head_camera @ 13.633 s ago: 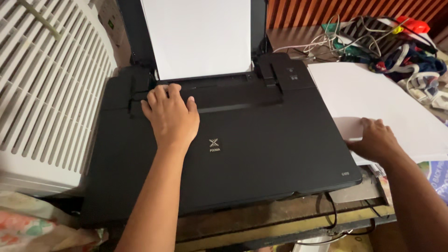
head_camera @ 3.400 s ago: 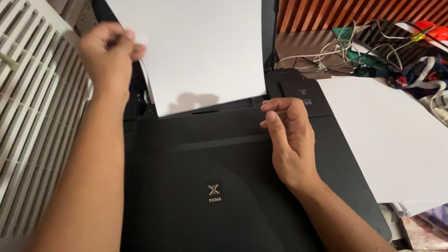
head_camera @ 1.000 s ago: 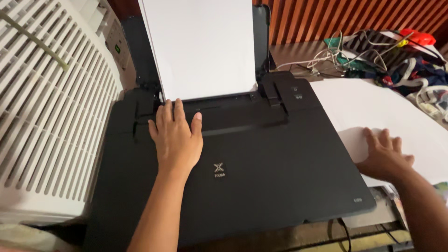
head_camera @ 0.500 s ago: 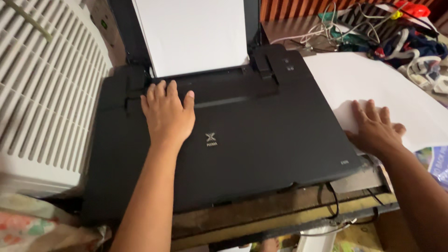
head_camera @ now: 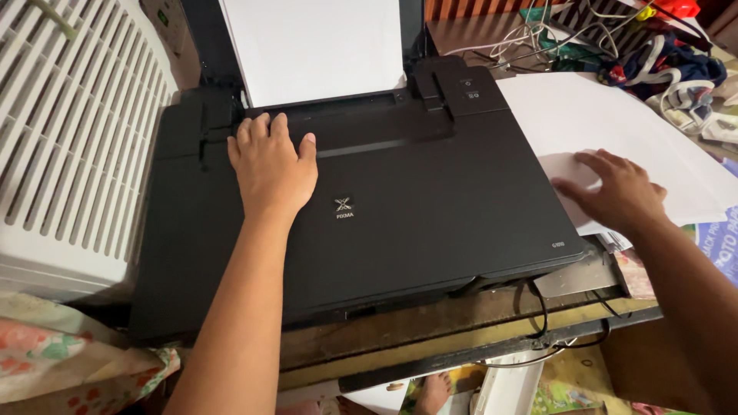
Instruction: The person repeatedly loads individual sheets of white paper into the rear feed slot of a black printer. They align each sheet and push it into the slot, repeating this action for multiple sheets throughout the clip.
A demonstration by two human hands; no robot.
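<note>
A large black printer [head_camera: 415,215] lies flat on a wooden desk, with white sheets [head_camera: 315,46] standing upright in its rear feed tray. My left hand [head_camera: 270,167] rests palm down on the printer's lid, fingertips at the edge of the paper slot. My right hand [head_camera: 615,192] lies with spread fingers on a stack of white paper [head_camera: 615,131] to the right of the printer, holding nothing.
A white slatted appliance [head_camera: 69,138] stands against the printer's left side. Tangled cables and coloured clutter [head_camera: 638,46] fill the far right. A floral cloth [head_camera: 61,361] sits at the near left. Black cables [head_camera: 538,307] hang over the desk's front edge [head_camera: 430,353].
My right hand has shifted slightly on the paper stack, fingers now pointing left. My left hand stays on the lid. The camera view has tilted a little lower.
</note>
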